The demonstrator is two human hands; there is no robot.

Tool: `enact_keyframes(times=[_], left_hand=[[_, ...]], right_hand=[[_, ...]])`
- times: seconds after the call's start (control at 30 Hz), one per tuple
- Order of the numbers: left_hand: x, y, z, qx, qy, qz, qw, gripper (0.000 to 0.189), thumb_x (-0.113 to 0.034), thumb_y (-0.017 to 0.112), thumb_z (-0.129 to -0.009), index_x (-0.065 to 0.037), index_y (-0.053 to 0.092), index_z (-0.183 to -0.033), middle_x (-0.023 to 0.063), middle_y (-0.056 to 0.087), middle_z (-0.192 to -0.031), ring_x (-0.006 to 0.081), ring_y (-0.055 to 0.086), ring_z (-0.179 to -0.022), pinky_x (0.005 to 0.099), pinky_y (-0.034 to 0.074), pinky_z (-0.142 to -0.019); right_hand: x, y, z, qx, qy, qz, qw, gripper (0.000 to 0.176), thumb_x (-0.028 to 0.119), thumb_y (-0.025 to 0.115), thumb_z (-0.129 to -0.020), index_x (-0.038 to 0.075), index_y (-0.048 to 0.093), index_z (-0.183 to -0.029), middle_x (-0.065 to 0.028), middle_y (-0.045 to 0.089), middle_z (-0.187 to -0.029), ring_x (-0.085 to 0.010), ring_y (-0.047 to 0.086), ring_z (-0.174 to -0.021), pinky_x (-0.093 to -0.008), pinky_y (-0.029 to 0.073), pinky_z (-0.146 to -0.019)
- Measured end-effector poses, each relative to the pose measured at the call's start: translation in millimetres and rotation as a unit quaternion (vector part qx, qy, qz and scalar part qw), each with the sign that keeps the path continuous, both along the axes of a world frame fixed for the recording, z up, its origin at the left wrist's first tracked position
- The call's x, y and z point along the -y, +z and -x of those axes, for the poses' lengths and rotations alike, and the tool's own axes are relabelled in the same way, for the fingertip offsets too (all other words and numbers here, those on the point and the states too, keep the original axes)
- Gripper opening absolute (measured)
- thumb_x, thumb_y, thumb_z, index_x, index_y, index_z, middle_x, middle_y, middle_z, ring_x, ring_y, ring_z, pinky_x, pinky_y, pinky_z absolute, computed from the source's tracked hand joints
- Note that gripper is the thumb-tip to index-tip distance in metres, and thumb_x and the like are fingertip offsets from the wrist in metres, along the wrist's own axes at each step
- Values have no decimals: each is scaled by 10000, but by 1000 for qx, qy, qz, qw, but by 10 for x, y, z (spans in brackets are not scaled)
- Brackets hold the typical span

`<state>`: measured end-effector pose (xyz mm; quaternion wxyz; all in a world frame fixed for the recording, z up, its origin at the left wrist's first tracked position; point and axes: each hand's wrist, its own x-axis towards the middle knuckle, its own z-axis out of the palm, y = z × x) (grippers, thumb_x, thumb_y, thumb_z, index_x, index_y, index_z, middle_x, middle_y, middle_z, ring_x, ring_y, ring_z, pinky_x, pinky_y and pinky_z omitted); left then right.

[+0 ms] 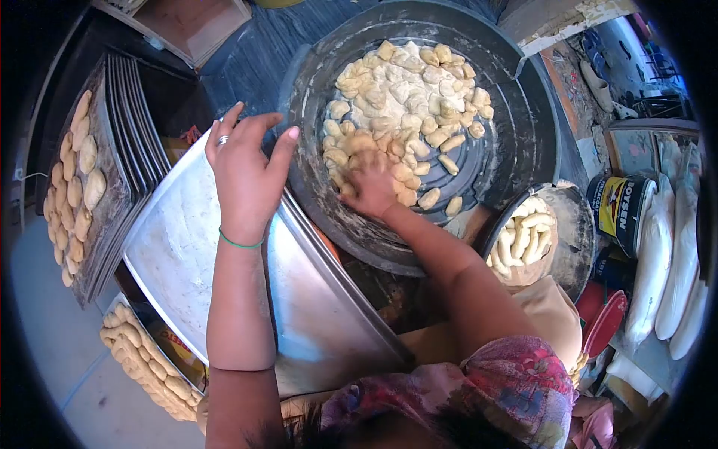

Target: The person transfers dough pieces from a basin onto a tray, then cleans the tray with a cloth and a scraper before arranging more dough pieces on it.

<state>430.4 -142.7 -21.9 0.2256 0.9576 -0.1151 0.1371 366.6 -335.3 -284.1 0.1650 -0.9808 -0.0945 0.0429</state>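
Note:
Small pieces of dough [393, 86], some dusted with flour, cover much of a large dark round basin [516, 105]. My right hand [372, 182] reaches into the basin and touches the pieces at the near left of the pile. Its thumb stands apart and its fingers look spread, the tips partly lost among the dough. Over a metal baking tray [172, 239] at the basin's left, my left hand [247, 153] hovers with fingers apart and nothing in them. It wears a ring and a green wristband.
At left, a stack of dark trays [123, 142] bears shaped dough pieces [75, 187]; below it sits another dough-filled tray [146, 363]. A smaller round container [572, 239] right of the basin holds dough strips [527, 239]. Paint cans [621, 206] and plastic-wrapped bundles [647, 277] stand farther right.

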Motion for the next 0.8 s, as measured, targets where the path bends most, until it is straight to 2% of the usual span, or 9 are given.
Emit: enact_keyframes(times=[0.13,0.27,0.33,0.4,0.5,0.6,0.67,0.7,0.8], left_hand=[[-8,-13,7,1,-6,10,1000,286,-296,685,-866,-42,707,-996,110,701,-998,354,505,-1254,490,225,-1125],[-15,-18,-6,9,-6,4,1000,283,-292,692,-865,-39,708,-991,113,702,-985,354,507,-1253,494,228,-1124],[2,-2,7,6,-3,-1,1000,288,-297,694,-862,-38,708,-987,118,703,-984,355,504,-1253,493,229,-1121],[11,3,-1,2,0,-10,1000,292,-300,696,-860,-37,708,-987,118,704,-986,357,503,-1253,492,228,-1120],[10,-4,-12,5,-4,-19,1000,297,-307,695,-858,-40,709,-988,118,704,-987,360,501,-1252,492,227,-1118],[24,-1,-13,4,-1,-17,1000,293,-307,688,-863,-43,709,-989,116,703,-988,361,501,-1252,494,223,-1120],[7,6,-22,3,-7,-12,1000,290,-306,683,-867,-45,709,-990,115,702,-986,362,499,-1253,495,220,-1121],[8,-7,-10,-1,-6,-8,1000,288,-305,681,-868,-45,709,-990,114,702,-985,362,499,-1254,495,218,-1122],[3,11,-3,-22,4,-16,1000,277,-301,695,-876,-63,722,-1015,100,698,-1065,326,457,-1300,487,219,-1129]], right_hand=[[606,-81,-101,-3,180,-29,983,743,607,618,-803,239,460,-1429,-39,466,-1465,-332,244,-1457,-750,-4,-1082],[1645,66,-314,-128,-167,178,961,743,626,596,-829,337,374,-1476,-116,294,-1573,-337,247,-1455,-747,97,-1081],[2128,-439,-356,-89,-428,51,898,717,717,360,-908,318,327,-1502,-108,183,-1616,-367,144,-1481,-783,20,-1053],[2468,-1254,-601,-55,-518,-41,853,736,706,330,-924,254,326,-1504,-120,216,-1597,-372,136,-1479,-780,48,-1054],[1592,-778,-914,-63,-636,-47,768,844,739,381,-889,89,412,-1426,-235,421,-1391,-393,375,-1334,-623,279,-1059],[363,-498,-547,115,-352,120,921,651,533,568,-878,72,496,-1332,-229,471,-1262,-406,451,-1165,-556,353,-959],[27,-183,-217,-53,55,8,997,553,420,628,-805,130,567,-1272,-148,477,-1385,-402,388,-1302,-644,276,-1025],[-13,-58,-99,87,189,-58,976,518,388,647,-780,145,596,-1234,-123,515,-1357,-358,416,-1308,-648,257,-1051],[348,118,-612,3,107,36,994,420,339,642,-810,170,625,-1193,-88,471,-1413,-313,397,-1324,-591,283,-1038]])
